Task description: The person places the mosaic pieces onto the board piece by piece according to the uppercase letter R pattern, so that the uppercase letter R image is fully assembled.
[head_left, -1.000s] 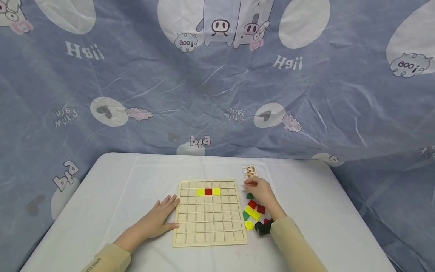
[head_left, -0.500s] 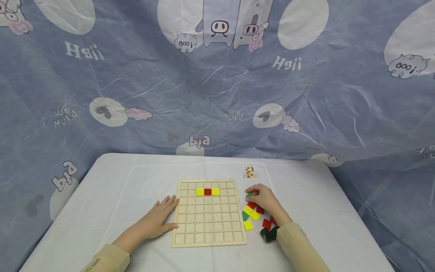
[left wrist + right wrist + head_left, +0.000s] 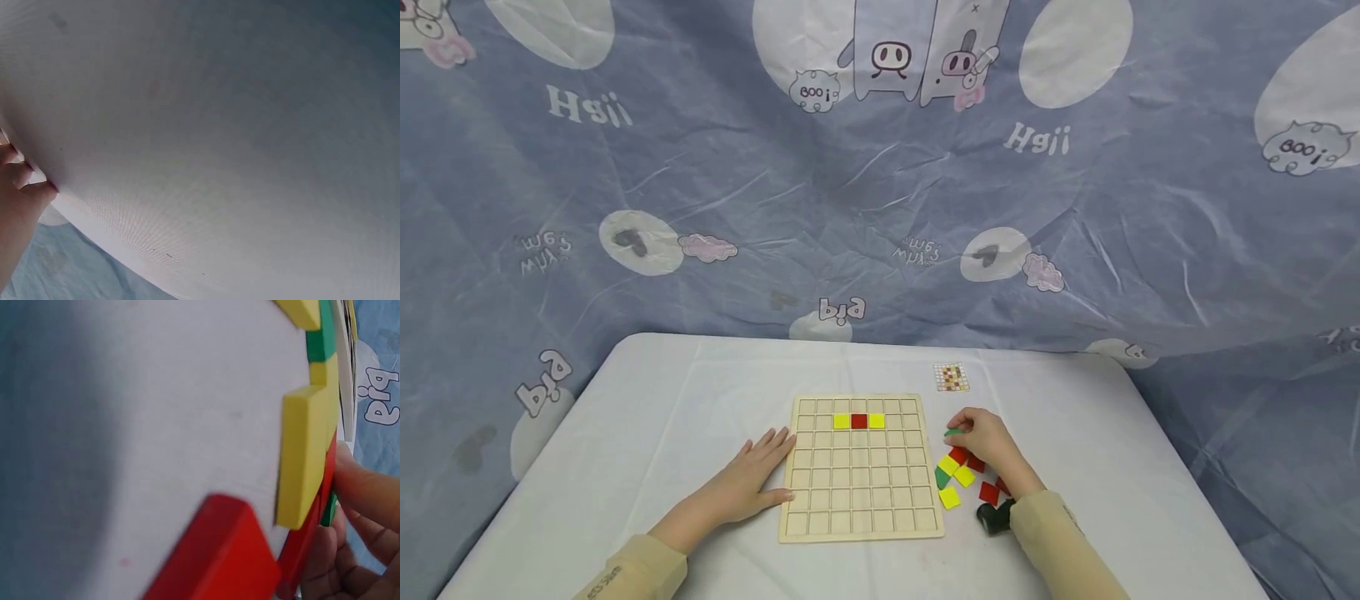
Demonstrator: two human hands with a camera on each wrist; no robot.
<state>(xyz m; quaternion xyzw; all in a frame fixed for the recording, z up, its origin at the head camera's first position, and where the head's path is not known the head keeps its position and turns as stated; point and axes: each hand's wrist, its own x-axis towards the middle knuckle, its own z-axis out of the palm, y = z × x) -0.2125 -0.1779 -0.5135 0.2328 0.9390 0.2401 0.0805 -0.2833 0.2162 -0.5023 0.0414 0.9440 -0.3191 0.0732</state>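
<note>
The wooden grid board (image 3: 861, 467) lies on the white table with a yellow, a red (image 3: 859, 422) and a yellow tile side by side in its second row. My left hand (image 3: 745, 487) rests flat, fingertips and thumb on the board's left edge. To the right of the board my right hand (image 3: 988, 437) pinches a green piece (image 3: 953, 432) between thumb and fingers; in the right wrist view the green piece (image 3: 329, 511) shows at the fingertips. Loose red, yellow (image 3: 950, 497) and green tiles lie just below that hand.
A small printed pattern card (image 3: 952, 377) lies beyond the board's upper right corner. A dark object (image 3: 995, 517) sits beside the right sleeve. Blue patterned cloth (image 3: 880, 167) hangs behind the table.
My right hand has moved down from near the card to the green piece and taken hold of it. The dark object at the right wrist has shifted right, showing more red tiles. The left hand stays put.
</note>
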